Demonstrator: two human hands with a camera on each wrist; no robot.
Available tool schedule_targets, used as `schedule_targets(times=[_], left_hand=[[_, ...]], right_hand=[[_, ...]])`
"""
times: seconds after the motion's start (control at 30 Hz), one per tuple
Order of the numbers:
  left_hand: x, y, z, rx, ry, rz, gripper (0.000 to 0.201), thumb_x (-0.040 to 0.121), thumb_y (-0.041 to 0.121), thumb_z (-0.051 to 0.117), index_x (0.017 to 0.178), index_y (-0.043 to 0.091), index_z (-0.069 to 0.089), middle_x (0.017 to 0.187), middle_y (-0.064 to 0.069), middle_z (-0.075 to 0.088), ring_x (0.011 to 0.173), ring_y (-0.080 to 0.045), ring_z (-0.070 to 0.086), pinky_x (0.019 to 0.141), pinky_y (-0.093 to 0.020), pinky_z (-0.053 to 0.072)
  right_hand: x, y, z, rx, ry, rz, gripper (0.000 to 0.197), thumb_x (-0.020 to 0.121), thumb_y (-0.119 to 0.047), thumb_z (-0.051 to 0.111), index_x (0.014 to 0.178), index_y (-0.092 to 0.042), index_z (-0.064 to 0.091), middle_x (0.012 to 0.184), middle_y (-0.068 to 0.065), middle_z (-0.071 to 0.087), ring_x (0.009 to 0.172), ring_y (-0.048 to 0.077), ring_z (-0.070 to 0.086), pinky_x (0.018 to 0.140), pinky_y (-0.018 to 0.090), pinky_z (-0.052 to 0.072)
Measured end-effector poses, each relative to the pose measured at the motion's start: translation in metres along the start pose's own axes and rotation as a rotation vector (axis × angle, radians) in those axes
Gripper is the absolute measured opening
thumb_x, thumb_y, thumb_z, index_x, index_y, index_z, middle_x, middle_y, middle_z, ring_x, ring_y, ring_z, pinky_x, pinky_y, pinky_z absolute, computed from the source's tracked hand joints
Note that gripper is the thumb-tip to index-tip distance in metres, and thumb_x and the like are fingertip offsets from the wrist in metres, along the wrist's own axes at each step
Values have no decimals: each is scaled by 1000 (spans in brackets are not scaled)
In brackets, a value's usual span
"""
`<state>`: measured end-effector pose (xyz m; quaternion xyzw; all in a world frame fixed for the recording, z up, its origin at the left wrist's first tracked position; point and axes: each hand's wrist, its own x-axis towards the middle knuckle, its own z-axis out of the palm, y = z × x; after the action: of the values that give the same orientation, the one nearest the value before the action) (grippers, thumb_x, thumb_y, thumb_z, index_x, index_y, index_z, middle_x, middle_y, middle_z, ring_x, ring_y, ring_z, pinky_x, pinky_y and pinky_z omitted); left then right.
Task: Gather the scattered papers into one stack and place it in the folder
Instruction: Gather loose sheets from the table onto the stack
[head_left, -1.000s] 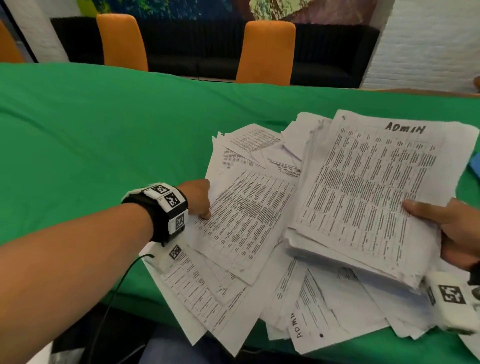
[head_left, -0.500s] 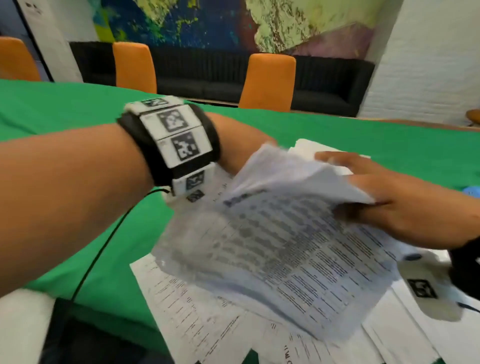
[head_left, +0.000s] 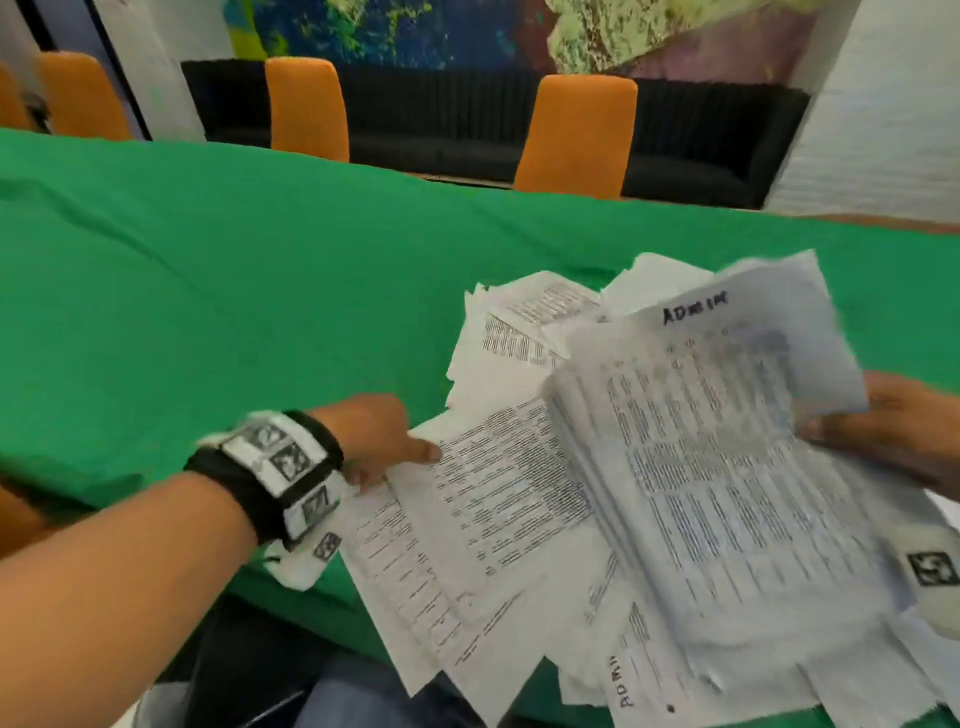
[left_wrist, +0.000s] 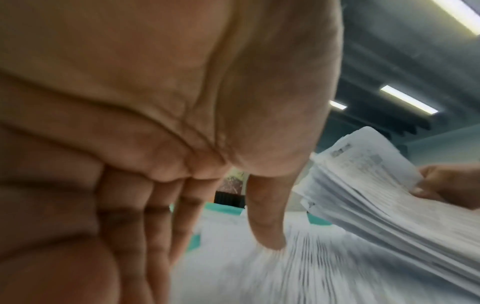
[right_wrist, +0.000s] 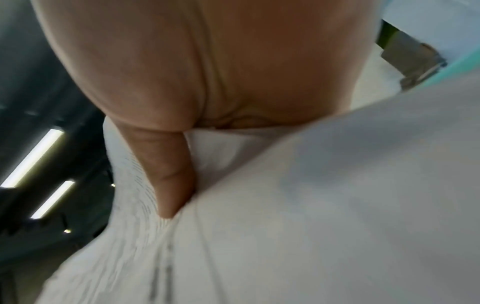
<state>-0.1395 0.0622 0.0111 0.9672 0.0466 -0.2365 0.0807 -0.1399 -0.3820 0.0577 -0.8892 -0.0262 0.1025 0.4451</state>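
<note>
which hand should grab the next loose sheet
Left. The left hand is free, its fingers already on the loose sheets; the right hand is busy holding the stack.

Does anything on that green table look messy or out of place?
Yes. The loose papers lie fanned at odd angles on the green table, and several sheets overhang its near edge. The stack gripped in the right hand looks ragged, its edges uneven. The left hand touches a loose sheet. No folder is visible.
</note>
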Motion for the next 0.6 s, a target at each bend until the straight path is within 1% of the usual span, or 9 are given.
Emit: schedule_targets(times=[0.07,0.1,0.13,0.2,0.27,0.33,0.4,0.53,0.6], left_hand=[[3,-4,17,27,82,-29,67,79,78,58,100,15,65,88,-2,74,70,-18,71,69,-30,59],[4,-4,22,11,121,-40,69,73,82,61,103,19,62,92,0,72,76,-18,70,73,-33,59],[4,-2,26,-32,146,-42,71,69,82,65,108,22,59,98,2,70,82,-18,68,77,-35,59],[4,2,31,-114,171,-31,74,68,72,75,119,23,52,110,1,68,92,-20,66,84,-39,57],[5,8,34,-163,190,-18,72,75,52,81,130,20,47,121,-3,65,100,-22,64,89,-39,55],[5,14,35,-156,214,-16,61,82,37,78,131,17,48,124,-5,64,103,-24,62,90,-36,53],[4,14,37,-111,217,-27,50,86,37,73,128,16,54,126,-6,61,106,-24,61,88,-32,51],[3,10,37,-22,227,-68,51,84,48,72,123,19,56,127,-8,44,110,-27,54,96,-39,51],[3,8,36,-59,214,-57,45,86,40,74,120,20,53,123,-8,46,102,-25,56,88,-35,51]], right_hand=[[14,14,7,-76,-26,63,37,88,-1,70,110,-30,67,91,4,79,83,29,75,75,44,60],[18,16,12,-113,-38,85,47,89,-3,71,119,-38,61,101,3,78,90,31,75,81,48,58],[22,20,14,-118,-50,106,51,90,-5,71,125,-39,56,105,3,77,92,31,75,83,50,58],[28,26,20,-74,-66,167,45,92,-2,66,125,-31,57,103,7,77,89,33,76,77,46,60],[31,27,21,-49,-83,233,32,93,-2,64,120,-18,62,96,9,80,85,33,77,69,41,60],[28,23,20,-26,-64,236,25,93,-2,64,116,-13,65,90,9,80,81,31,78,65,39,61],[23,13,16,-22,-39,171,19,93,-1,63,110,-11,66,85,5,80,74,26,78,59,31,61],[7,-19,7,-73,-69,59,12,93,-9,66,104,-11,67,87,2,80,75,22,78,65,32,59],[-1,-36,1,-46,-93,10,13,90,-7,67,103,-9,69,94,8,80,81,26,78,69,35,60]])
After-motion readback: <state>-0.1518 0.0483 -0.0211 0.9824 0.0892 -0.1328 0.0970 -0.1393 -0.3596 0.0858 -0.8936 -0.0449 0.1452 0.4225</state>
